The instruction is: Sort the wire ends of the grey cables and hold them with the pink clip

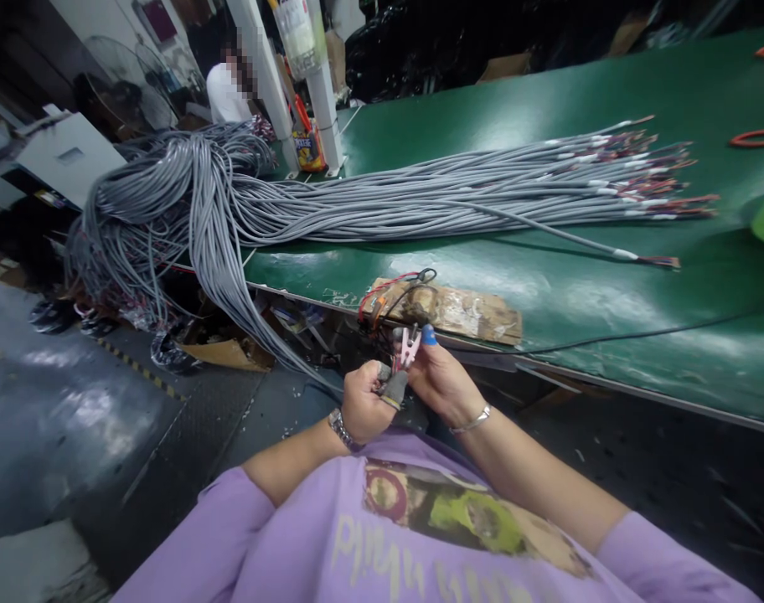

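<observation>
My left hand [363, 402] is curled closed, with grey finger cots on thumb and forefinger, pinching something small I cannot make out just below a pink clip [409, 346]. My right hand [441, 378], with a blue cot on one fingertip, is closed around the pink clip and holds it upright. Thin red and black wires [382, 295] run from the clip area up to a taped brown cardboard pad [457, 310] at the edge of the green table [608, 301]. Both hands hover in front of the table edge, above my lap.
A big bundle of grey cables [420, 197] lies across the table, its stripped coloured ends [646, 172] at the right, its other end drooping over the left edge [168, 218] to the floor. One cable [576, 243] lies apart. A person in white [224, 88] stands far behind.
</observation>
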A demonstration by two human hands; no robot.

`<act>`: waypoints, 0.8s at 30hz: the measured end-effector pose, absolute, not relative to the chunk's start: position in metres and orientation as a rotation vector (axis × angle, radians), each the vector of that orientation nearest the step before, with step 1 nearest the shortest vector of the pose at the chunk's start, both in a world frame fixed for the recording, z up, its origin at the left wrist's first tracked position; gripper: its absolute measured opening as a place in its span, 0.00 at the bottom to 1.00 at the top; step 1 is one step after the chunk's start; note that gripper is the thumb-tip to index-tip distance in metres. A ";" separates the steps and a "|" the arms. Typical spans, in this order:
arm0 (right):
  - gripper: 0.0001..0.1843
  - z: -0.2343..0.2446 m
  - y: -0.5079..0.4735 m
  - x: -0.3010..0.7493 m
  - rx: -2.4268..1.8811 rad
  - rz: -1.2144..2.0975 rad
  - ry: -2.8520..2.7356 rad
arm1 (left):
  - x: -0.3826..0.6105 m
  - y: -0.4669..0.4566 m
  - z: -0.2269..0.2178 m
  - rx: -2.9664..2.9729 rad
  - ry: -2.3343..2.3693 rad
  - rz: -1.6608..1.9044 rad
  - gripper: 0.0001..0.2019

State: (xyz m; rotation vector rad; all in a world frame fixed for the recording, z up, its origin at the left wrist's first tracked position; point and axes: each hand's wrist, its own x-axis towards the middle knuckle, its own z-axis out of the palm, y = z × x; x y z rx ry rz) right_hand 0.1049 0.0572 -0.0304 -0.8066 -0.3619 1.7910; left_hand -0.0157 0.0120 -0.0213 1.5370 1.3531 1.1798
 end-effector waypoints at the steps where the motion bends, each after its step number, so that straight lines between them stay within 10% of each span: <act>1: 0.18 -0.030 0.057 0.105 -0.798 1.787 -0.345 | -0.016 0.012 -0.022 1.551 1.351 1.179 0.19; 24: 0.18 -0.033 0.052 0.114 -0.795 1.851 -0.469 | -0.026 0.025 -0.017 2.164 1.261 1.650 0.08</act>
